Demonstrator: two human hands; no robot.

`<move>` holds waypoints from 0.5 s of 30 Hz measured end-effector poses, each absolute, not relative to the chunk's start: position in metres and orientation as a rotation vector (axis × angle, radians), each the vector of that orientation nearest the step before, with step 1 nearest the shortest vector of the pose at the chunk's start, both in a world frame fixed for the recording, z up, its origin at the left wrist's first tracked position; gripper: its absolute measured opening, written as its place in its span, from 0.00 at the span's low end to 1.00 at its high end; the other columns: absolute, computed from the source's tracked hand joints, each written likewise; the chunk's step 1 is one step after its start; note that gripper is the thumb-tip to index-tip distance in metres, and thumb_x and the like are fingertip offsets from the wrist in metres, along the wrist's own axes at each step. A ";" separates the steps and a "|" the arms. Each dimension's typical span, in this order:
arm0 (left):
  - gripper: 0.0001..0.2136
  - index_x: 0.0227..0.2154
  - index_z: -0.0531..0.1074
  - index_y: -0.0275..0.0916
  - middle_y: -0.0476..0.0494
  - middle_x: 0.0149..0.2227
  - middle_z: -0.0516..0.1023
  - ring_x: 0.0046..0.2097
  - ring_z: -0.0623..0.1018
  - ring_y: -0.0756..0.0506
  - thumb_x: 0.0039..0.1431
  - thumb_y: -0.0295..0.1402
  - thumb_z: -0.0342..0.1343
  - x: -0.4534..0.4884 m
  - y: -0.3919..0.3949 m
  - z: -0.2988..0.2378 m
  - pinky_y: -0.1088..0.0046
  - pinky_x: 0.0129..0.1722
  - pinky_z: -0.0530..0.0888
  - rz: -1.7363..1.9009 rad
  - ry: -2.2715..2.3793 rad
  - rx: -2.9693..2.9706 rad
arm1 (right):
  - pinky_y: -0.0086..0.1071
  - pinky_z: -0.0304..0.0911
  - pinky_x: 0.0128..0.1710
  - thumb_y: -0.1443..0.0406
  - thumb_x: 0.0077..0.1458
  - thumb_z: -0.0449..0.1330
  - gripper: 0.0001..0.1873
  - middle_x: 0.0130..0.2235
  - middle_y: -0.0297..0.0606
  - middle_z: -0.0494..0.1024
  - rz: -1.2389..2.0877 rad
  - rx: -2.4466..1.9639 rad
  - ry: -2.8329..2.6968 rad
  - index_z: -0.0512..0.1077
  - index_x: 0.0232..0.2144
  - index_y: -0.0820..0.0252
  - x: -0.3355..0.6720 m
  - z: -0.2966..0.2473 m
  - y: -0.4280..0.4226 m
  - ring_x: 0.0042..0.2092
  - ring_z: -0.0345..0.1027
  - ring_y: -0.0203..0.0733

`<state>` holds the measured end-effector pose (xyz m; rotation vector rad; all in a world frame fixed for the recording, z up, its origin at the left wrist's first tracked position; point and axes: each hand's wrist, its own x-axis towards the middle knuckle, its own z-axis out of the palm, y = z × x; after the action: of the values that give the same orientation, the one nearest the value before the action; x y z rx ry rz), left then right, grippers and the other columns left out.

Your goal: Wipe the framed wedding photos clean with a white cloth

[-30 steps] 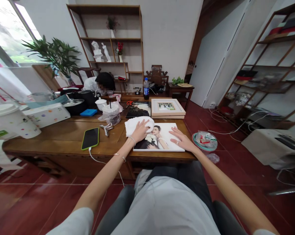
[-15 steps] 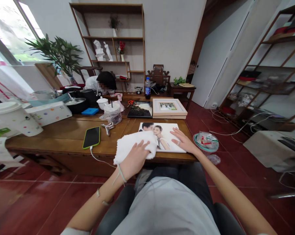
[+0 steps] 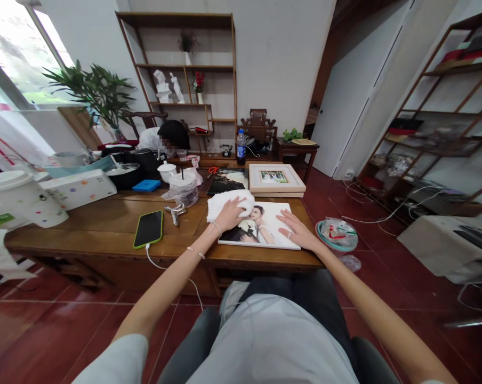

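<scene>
A white photo panel (image 3: 262, 230) with a printed picture of two people lies flat at the table's front edge. On its far left part rests a white cloth (image 3: 220, 201), bunched a little and hiding that part of the print. My left hand (image 3: 228, 214) presses down on this cloth, fingers stretched over it and gripping its folds. Flat on the panel's right side lies my right hand (image 3: 297, 230), its fingers spread and nothing held, a ring on one finger.
Framed pictures (image 3: 278, 178) and a dark photo print (image 3: 221, 182) lie behind the panel. Left are a charging phone (image 3: 149, 229), a metal tool (image 3: 176, 213), a bagged cup (image 3: 183, 186) and a paper cup (image 3: 23, 197). Across the table a person (image 3: 173, 136) bends low. A bin (image 3: 337, 234) stands right.
My left hand has pushed the cloth away from me to the panel's far left, uncovering the print's near left part. My right hand stays about where it was.
</scene>
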<state>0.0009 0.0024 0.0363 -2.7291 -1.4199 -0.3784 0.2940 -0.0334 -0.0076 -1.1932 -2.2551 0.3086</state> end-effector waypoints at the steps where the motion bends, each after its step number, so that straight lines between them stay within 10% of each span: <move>1: 0.14 0.48 0.71 0.39 0.40 0.64 0.57 0.65 0.53 0.36 0.60 0.31 0.49 0.002 0.002 0.037 0.50 0.60 0.56 -0.357 -1.416 -2.722 | 0.49 0.43 0.63 0.49 0.58 0.51 0.30 0.64 0.46 0.55 0.311 -1.196 -2.247 0.64 0.57 0.57 0.293 -0.008 -0.033 0.66 0.41 0.49; 15: 0.13 0.43 0.73 0.36 0.41 0.64 0.57 0.65 0.54 0.37 0.59 0.24 0.46 -0.021 -0.132 0.055 0.53 0.61 0.58 -0.230 -1.261 -2.879 | 0.49 0.43 0.64 0.50 0.57 0.53 0.28 0.64 0.39 0.57 0.352 -1.131 -2.233 0.65 0.57 0.52 0.294 -0.005 -0.037 0.66 0.43 0.50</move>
<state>-0.0212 -0.1317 0.0551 -2.8794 -1.2612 -0.2303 0.2935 -0.0366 -0.0047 -1.1305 -2.2332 0.3522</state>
